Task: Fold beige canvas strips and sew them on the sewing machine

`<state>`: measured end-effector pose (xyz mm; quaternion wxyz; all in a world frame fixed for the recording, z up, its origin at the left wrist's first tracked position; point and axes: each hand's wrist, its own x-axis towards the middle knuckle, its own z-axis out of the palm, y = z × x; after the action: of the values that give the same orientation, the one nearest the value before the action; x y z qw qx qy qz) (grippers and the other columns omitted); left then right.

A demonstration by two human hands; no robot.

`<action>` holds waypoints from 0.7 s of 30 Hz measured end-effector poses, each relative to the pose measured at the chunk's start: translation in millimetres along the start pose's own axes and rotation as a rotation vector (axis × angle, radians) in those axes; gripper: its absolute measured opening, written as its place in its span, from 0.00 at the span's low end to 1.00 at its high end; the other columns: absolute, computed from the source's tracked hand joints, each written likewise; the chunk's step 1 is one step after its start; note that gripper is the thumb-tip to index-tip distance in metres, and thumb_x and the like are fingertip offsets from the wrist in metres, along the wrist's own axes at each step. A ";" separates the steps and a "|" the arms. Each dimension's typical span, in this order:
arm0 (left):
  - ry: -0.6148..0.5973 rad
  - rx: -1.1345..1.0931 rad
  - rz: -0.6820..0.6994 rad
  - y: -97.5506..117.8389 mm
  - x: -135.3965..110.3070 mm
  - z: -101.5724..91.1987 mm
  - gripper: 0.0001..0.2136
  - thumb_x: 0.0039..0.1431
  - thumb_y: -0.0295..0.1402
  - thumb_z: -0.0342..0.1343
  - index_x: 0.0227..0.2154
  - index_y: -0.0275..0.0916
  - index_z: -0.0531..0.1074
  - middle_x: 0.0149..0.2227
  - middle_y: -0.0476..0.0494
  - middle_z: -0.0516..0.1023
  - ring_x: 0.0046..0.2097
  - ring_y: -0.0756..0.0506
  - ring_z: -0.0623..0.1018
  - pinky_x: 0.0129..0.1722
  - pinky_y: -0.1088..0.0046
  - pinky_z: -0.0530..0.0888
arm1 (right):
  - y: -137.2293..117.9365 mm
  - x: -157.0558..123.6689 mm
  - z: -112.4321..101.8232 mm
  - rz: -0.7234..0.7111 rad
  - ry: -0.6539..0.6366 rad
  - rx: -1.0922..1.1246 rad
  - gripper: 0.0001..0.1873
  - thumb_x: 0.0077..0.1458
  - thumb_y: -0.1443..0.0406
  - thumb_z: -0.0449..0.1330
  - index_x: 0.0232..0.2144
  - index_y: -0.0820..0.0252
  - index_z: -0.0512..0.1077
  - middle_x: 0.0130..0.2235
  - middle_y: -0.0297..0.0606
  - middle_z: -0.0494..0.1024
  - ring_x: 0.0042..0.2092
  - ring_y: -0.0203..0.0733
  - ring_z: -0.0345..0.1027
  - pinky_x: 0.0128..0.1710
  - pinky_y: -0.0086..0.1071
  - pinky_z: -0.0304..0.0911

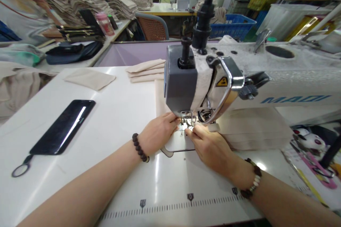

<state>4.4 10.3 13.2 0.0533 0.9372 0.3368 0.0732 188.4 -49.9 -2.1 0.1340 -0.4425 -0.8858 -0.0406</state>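
Observation:
My left hand (161, 129) lies just left of the presser foot (189, 122) of a sewing machine (183, 81), fingers closed together. It rests on the near end of a beige cloth piece (160, 95) that runs back beside the machine head. On the other side, my right hand (211, 147) has its fingers pinched close to the needle plate (179, 145); whatever is between them is too small or hidden to make out. Both sets of fingertips are close together at the needle. Folded beige cloth (146, 71) lies behind the machine head.
A stack of beige pieces (255, 127) lies under the machine arm. To the left are a black phone (62, 127) with a ring strap and a loose beige piece (90, 78). A ruler scale (165, 207) marks the front edge. Small tools (314, 163) lie at right.

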 end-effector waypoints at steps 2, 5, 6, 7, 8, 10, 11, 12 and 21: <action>-0.020 0.037 -0.045 5.1 -2.2 -2.9 0.07 0.61 0.28 0.46 0.35 0.34 0.69 0.37 0.42 0.71 0.41 0.44 0.71 0.40 0.68 0.71 | 0.5 -0.5 0.1 0.001 0.007 0.010 0.13 0.54 0.75 0.48 0.38 0.65 0.69 0.28 0.38 0.66 0.29 0.38 0.57 0.29 0.31 0.51; -0.112 0.077 -0.099 18.2 -7.7 -8.9 0.10 0.62 0.33 0.46 0.34 0.33 0.70 0.36 0.40 0.71 0.40 0.42 0.71 0.36 0.66 0.71 | 1.3 -1.7 -0.1 -0.010 0.024 0.013 0.16 0.53 0.75 0.49 0.43 0.67 0.68 0.29 0.39 0.67 0.30 0.39 0.58 0.28 0.31 0.51; -0.143 0.078 -0.107 23.3 -9.9 -10.7 0.12 0.62 0.35 0.46 0.34 0.32 0.70 0.35 0.40 0.70 0.39 0.41 0.70 0.35 0.65 0.71 | 1.4 -1.9 -0.5 -0.015 0.027 0.012 0.17 0.53 0.75 0.49 0.46 0.67 0.67 0.30 0.39 0.68 0.31 0.39 0.58 0.28 0.31 0.51; -0.162 0.072 -0.106 28.1 -12.2 -12.0 0.12 0.62 0.36 0.46 0.35 0.32 0.70 0.35 0.39 0.70 0.39 0.41 0.70 0.34 0.66 0.71 | 1.4 -1.9 -1.0 -0.019 0.024 0.013 0.18 0.54 0.75 0.49 0.47 0.67 0.65 0.31 0.40 0.68 0.31 0.39 0.58 0.28 0.31 0.51; -0.172 0.061 -0.098 32.3 -14.5 -12.9 0.13 0.61 0.37 0.47 0.36 0.31 0.70 0.35 0.39 0.70 0.39 0.41 0.70 0.34 0.66 0.71 | 1.2 -1.7 -1.8 -0.021 0.017 0.018 0.19 0.54 0.75 0.49 0.48 0.67 0.65 0.31 0.40 0.68 0.31 0.39 0.58 0.28 0.31 0.51; -0.185 0.042 -0.044 38.5 -18.5 -13.0 0.12 0.60 0.38 0.49 0.36 0.32 0.70 0.35 0.40 0.71 0.39 0.42 0.69 0.35 0.66 0.71 | 0.9 -0.9 -3.6 -0.014 -0.007 0.037 0.18 0.53 0.75 0.48 0.47 0.65 0.66 0.31 0.40 0.68 0.31 0.39 0.58 0.28 0.31 0.51; -0.193 0.040 0.002 40.4 -20.3 -12.5 0.12 0.60 0.38 0.49 0.34 0.33 0.70 0.35 0.41 0.71 0.39 0.42 0.69 0.36 0.66 0.70 | 0.8 -0.6 -4.6 -0.010 -0.021 0.049 0.17 0.53 0.75 0.48 0.46 0.65 0.66 0.31 0.39 0.67 0.31 0.39 0.58 0.28 0.31 0.50; -0.205 0.043 0.048 41.5 -21.8 -12.0 0.11 0.60 0.37 0.50 0.33 0.33 0.70 0.35 0.42 0.71 0.39 0.42 0.69 0.37 0.67 0.70 | 1.0 -0.5 -5.5 -0.008 -0.032 0.061 0.16 0.53 0.75 0.48 0.44 0.64 0.67 0.30 0.39 0.67 0.30 0.39 0.57 0.28 0.31 0.50; -0.353 -0.055 0.143 47.8 -27.0 -23.5 0.08 0.62 0.26 0.45 0.34 0.33 0.70 0.36 0.44 0.71 0.38 0.45 0.69 0.38 0.69 0.71 | 10.5 -9.6 -13.2 -0.234 -0.037 0.228 0.14 0.58 0.70 0.45 0.29 0.61 0.69 0.29 0.37 0.65 0.30 0.38 0.55 0.32 0.33 0.50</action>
<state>9.6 -42.5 40.7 0.1318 0.9553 0.2524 -0.0795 204.9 -53.5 7.5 0.1610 -0.3190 -0.9325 0.0529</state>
